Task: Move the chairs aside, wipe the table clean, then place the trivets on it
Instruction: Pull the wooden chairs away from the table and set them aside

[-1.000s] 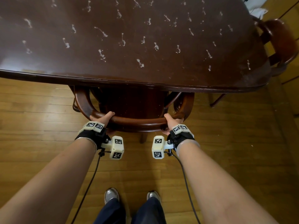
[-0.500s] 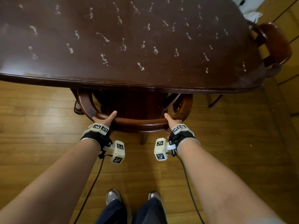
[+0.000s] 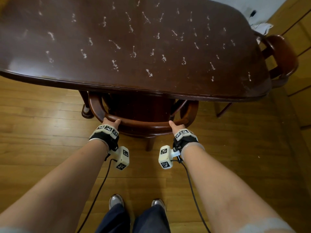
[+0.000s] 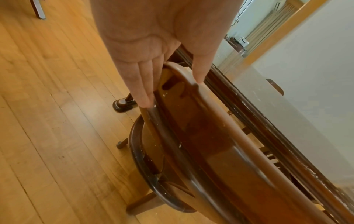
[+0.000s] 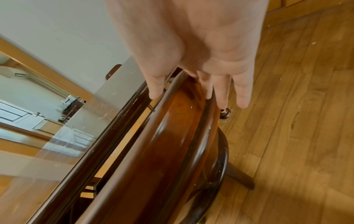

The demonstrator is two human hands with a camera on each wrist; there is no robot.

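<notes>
Nearest the camera, two grey shoes (image 3: 116, 200) stand on the bare honey-coloured plank floor (image 3: 42, 125), which lies open to both sides of the person and behind the chair. Beyond the shoes, the left hand (image 3: 110, 122) and right hand (image 3: 176, 126) each grip the curved top rail of the dark brown wooden armchair (image 3: 144, 126), thumb on the table side and fingers down the outer face, as both wrist views show. The chair sits tucked under the near edge of the dark, glossy oval wooden table (image 3: 134, 88); its seat and front legs are hidden beneath. White smears (image 3: 115, 64) dot the tabletop. At the far right end a second dark wooden armchair (image 3: 284, 56) presses close against the table. The wrist blocks carry black-and-white square codes, no readable words. No trivets show.
</notes>
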